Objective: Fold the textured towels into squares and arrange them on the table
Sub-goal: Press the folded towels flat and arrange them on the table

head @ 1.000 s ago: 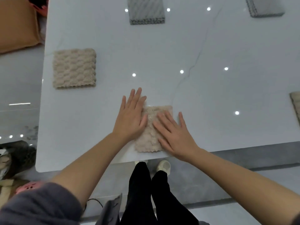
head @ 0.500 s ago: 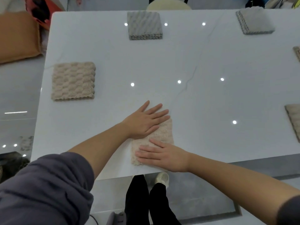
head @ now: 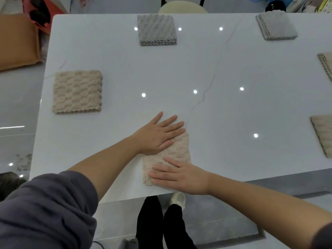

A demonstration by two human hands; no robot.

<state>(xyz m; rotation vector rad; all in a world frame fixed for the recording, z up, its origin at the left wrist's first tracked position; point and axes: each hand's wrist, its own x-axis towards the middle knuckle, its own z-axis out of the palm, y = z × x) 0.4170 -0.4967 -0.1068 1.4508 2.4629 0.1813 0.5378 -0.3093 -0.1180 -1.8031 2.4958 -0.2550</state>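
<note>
A folded beige textured towel (head: 177, 151) lies near the front edge of the white table (head: 224, 108). My left hand (head: 158, 134) lies flat with straight fingers on the towel's far left part, fingertips reaching onto the table. My right hand (head: 179, 175) presses flat on the towel's near edge, fingers pointing left. Another folded beige towel (head: 77, 91) sits at the left. Two folded grey towels lie at the far edge, one in the middle (head: 156, 30) and one to the right (head: 276, 26). Two more beige towels (head: 323, 135) (head: 326, 63) are cut off at the right edge.
A pale chair back (head: 182, 7) stands behind the table's far edge. An orange cushion (head: 18, 40) lies on the floor to the left. My legs and a white shoe (head: 177, 199) show below the table's front edge.
Both hands turned from pointing away to lying across the towel: left hand slid to the far side, right hand to the near edge. The view tilted up, showing more of the table.
</note>
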